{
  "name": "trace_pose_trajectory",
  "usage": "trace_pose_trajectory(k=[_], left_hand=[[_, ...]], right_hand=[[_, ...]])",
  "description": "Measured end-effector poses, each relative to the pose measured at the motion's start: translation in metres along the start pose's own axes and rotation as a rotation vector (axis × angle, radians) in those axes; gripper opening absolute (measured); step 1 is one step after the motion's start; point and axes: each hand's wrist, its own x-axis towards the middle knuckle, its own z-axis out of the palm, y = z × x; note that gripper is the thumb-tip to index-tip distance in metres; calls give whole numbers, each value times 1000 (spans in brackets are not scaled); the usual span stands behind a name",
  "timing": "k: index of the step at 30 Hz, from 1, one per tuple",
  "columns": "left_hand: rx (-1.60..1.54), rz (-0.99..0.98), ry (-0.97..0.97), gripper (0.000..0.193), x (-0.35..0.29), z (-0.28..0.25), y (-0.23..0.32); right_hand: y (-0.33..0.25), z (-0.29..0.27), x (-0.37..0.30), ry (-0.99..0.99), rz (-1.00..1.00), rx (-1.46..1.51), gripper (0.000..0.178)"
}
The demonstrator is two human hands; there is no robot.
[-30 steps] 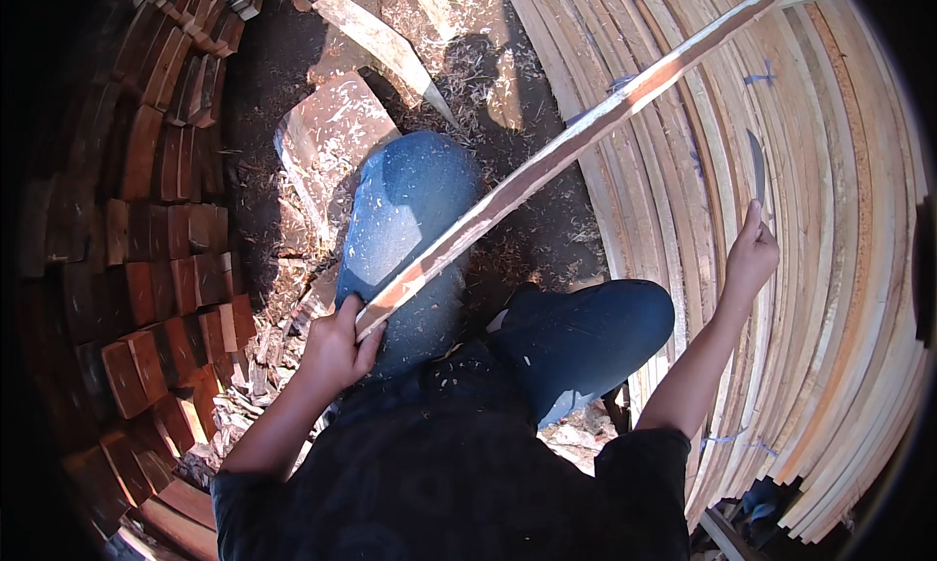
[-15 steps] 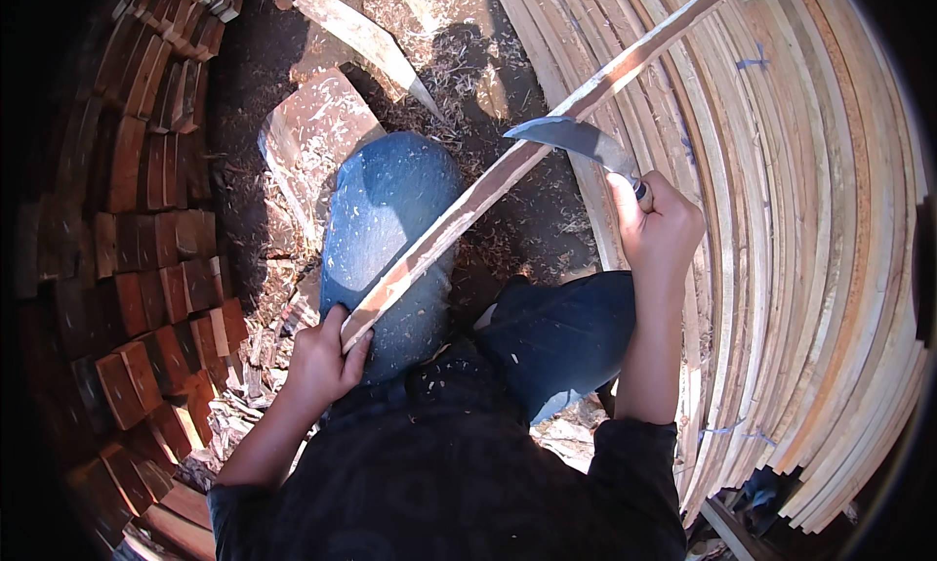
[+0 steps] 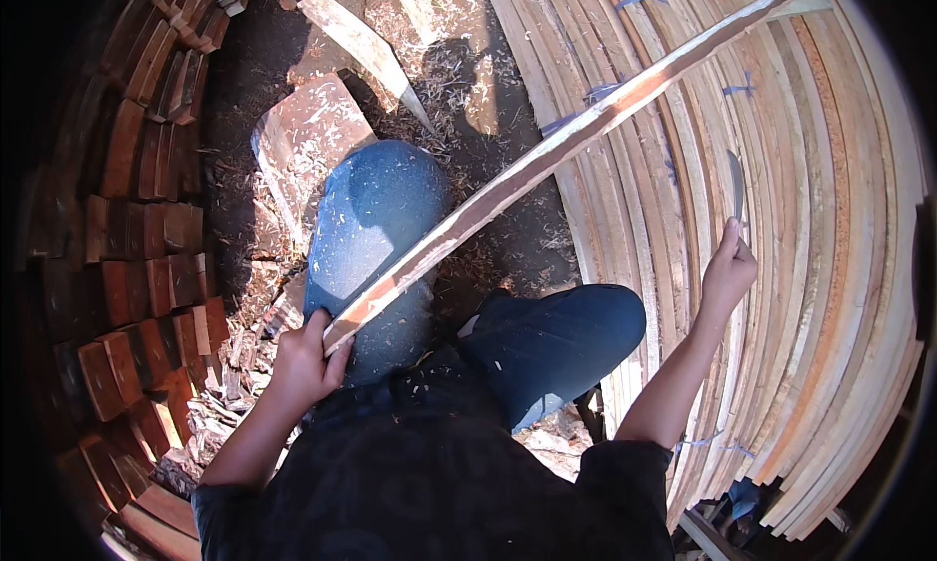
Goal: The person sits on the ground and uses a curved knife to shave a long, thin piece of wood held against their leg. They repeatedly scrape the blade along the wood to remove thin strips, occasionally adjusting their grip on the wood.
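My left hand (image 3: 305,358) grips the near end of a long thin wooden slat (image 3: 547,161) that runs diagonally up to the far right, resting over my left knee in blue jeans (image 3: 376,224). My right hand (image 3: 727,273) is raised out to the right and is closed on the handle of a knife with a curved blade (image 3: 735,185), the blade pointing up, well apart from the slat. My right knee (image 3: 561,341) lies bent between the two hands.
A big stack of long pale slats (image 3: 810,268) tied with blue cord fills the right side. Short reddish wood blocks (image 3: 127,249) are piled along the left. A flat wooden block (image 3: 307,136) and wood shavings lie on the dirt ahead.
Half a second ago my right hand held the blade against the slat near its middle; it has since swung out to the right and up. The left hand keeps its grip.
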Motion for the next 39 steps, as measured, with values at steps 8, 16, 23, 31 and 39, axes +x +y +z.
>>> trace_pose_trajectory(k=[8, 16, 23, 31, 39], left_hand=[[7, -18, -47, 28, 2, 1, 11], [131, -39, 24, 29, -5, 4, 19], [103, -39, 14, 24, -6, 3, 15], [86, -57, -84, 26, -1, -2, 19], [65, -66, 22, 28, -5, 5, 18]], right_hand=[[-102, 20, -85, -322, -385, 62, 46], [-108, 40, -53, -225, -399, -43, 50], [-23, 22, 16, -99, 129, -30, 59], [-81, 22, -90, -370, -180, 240, 47], [-111, 45, -67, -262, -518, 36, 49]])
